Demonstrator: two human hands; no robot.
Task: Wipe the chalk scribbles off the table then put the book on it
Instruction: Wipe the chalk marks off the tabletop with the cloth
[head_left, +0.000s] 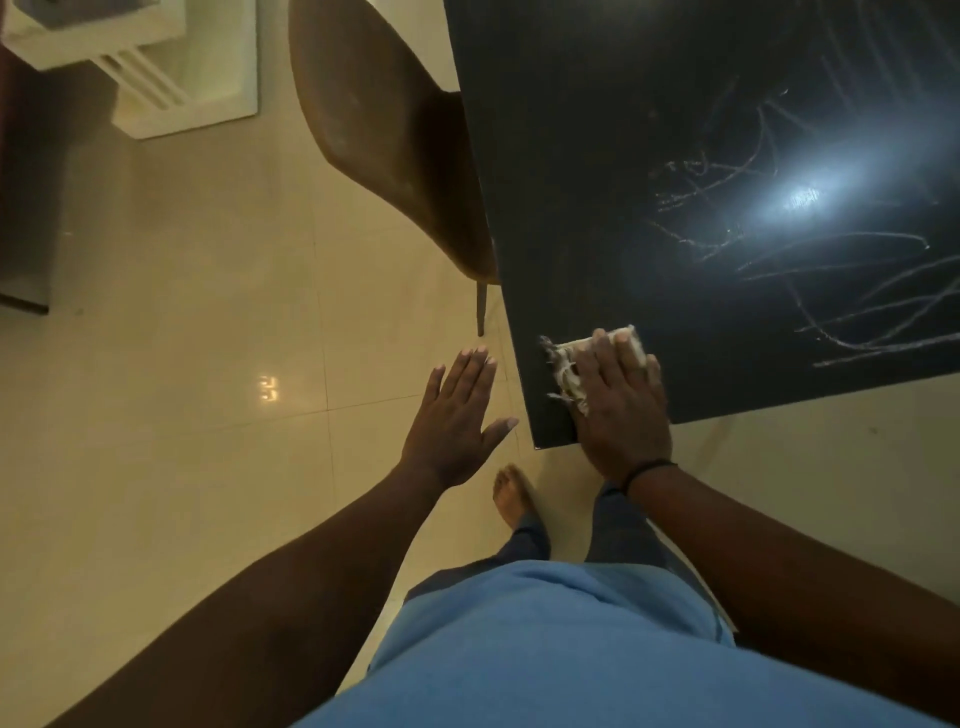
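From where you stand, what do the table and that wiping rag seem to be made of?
The table looks like a dark board with a smooth, semi-glossy finish: it mirrors a lamp glare and takes chalk lines. The rag under the right hand seems woven cloth, pale, with frayed loose threads at its edge.

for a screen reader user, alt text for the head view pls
A person's right hand presses a frayed cloth flat on a black table's near corner, chalk scribbles unwiped beyond. The left hand hovers open over the floor; a brown chair stands alongside.
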